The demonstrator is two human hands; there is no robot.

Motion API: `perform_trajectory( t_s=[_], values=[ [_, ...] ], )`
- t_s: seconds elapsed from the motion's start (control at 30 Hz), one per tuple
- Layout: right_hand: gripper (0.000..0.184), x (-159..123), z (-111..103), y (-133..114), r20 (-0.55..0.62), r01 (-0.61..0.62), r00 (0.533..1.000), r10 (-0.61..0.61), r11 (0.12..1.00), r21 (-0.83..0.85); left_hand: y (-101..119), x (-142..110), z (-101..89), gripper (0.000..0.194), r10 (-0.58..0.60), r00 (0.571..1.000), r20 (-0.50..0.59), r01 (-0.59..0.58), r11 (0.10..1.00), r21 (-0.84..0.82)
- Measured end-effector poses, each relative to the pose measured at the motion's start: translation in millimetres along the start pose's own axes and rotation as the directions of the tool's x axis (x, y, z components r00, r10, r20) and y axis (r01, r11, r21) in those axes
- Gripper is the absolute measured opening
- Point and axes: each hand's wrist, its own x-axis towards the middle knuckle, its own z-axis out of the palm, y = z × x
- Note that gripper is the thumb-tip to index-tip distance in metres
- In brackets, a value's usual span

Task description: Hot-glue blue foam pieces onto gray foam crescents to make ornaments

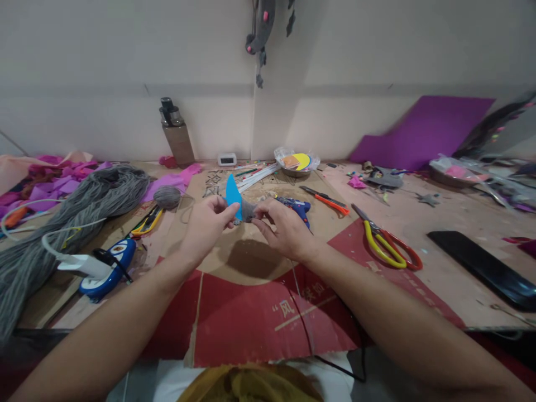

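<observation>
In the head view, my left hand (213,223) pinches a bright blue flat piece with a pointed top (233,192) between thumb and fingers. A small grey piece, apparently fabric or yarn-covered (248,211), adjoins its right side, and the fingers of my right hand (280,226) are closed on that grey piece. Both hands hold the work above a sheet of brown and red cardboard (251,312). Just behind my right hand lies a blue glue gun (298,207), partly hidden by the hand. How the blue and grey parts are joined cannot be made out.
Scissors with yellow and red handles (387,245) and an orange-handled cutting tool (330,202) lie to the right. A black case (481,268) is farther right. Grey yarn (79,218) and a blue power strip (111,271) lie left. A brown bottle (178,137) stands at the wall.
</observation>
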Motion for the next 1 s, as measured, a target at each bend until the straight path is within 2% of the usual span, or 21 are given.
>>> perform_trajectory(
  t_s=[0.2,0.33,0.53,0.67,0.73,0.87,1.0],
  values=[
    [0.013,2,-2,4,-0.061,0.06,0.996,-0.058,0.998,0.031,9,-4,1.3,0.023,0.024,0.998,0.055,-0.033,0.986,0.164],
    [0.014,2,-1,5,-0.044,0.022,0.999,-0.02,0.999,0.047,11,-3,1.7,0.02,0.013,0.989,0.148,-0.044,0.977,0.208],
    [0.005,4,1,2,-0.026,-0.186,0.981,0.193,0.969,0.163,6,1,2.7,0.024,-0.082,0.968,0.238,0.07,0.996,0.055],
    [0.008,5,2,4,0.115,-0.341,0.94,0.322,0.902,0.264,1,3,1.5,0.03,-0.1,0.966,0.24,0.109,0.994,-0.027],
    [0.01,5,2,4,0.149,-0.402,0.916,0.374,0.867,0.296,0,3,1.3,0.035,-0.11,0.965,0.236,0.134,0.987,-0.09],
    [0.013,5,1,3,0.105,-0.437,0.897,0.43,0.824,0.36,0,0,2.8,0.044,-0.15,0.957,0.25,0.203,0.959,-0.2],
    [0.014,6,1,1,0.042,-0.47,0.871,0.49,0.803,0.368,2,-4,6.3,0.037,-0.168,0.938,0.302,0.241,0.945,-0.222]
  ],
)
